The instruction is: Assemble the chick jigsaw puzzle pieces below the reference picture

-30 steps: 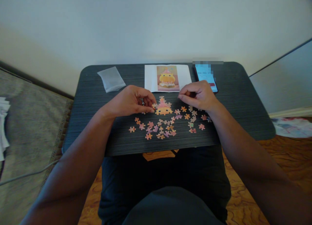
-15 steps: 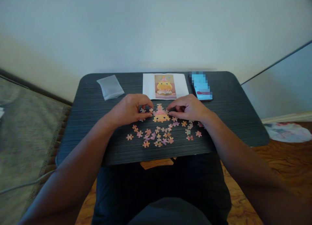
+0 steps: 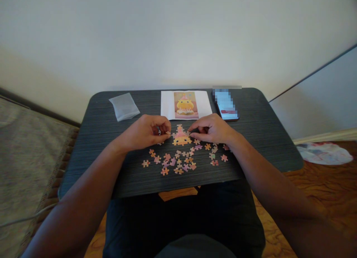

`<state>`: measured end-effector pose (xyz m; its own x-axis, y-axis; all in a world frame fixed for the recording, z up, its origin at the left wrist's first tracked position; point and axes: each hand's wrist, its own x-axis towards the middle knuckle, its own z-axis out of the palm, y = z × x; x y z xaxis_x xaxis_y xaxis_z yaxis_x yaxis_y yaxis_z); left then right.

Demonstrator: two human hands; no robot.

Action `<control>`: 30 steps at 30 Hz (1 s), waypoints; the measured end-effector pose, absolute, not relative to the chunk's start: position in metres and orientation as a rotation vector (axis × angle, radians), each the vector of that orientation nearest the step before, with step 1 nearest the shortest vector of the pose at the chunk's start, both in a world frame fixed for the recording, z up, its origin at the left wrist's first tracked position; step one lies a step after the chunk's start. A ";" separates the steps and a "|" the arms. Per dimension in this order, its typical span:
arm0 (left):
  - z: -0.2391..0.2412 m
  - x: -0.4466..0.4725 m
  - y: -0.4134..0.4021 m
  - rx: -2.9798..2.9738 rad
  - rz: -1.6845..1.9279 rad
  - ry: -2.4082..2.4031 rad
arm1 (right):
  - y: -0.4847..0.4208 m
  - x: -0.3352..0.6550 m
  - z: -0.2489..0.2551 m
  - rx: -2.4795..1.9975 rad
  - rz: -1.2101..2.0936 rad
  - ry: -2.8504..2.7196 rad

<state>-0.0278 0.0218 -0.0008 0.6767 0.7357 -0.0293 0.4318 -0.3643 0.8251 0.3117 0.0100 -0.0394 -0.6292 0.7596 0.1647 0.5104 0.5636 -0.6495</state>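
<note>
While the left hand (image 3: 150, 132) pinches a puzzle piece (image 3: 168, 133), the right hand (image 3: 213, 128) reaches the joined section (image 3: 182, 136) between them, probably steadying its edge; its grip cannot be told. Loose pieces (image 3: 173, 161) lie nearer, within reach; beyond, the printed sheet (image 3: 167, 104) faces the person, presumably for comparison.

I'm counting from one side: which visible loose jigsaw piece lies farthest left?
The orange-tinged jigsaw piece sitting by itself on the dark table; every other visible loose piece lies farther to the right.
</note>
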 end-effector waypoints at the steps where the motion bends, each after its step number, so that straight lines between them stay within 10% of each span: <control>1: -0.001 -0.028 0.022 1.994 0.447 0.901 | 0.010 0.312 -0.040 -1.026 0.792 -2.365; 30: 0.001 -0.028 0.023 1.630 0.328 0.851 | 0.010 0.312 -0.038 -0.975 0.788 -2.319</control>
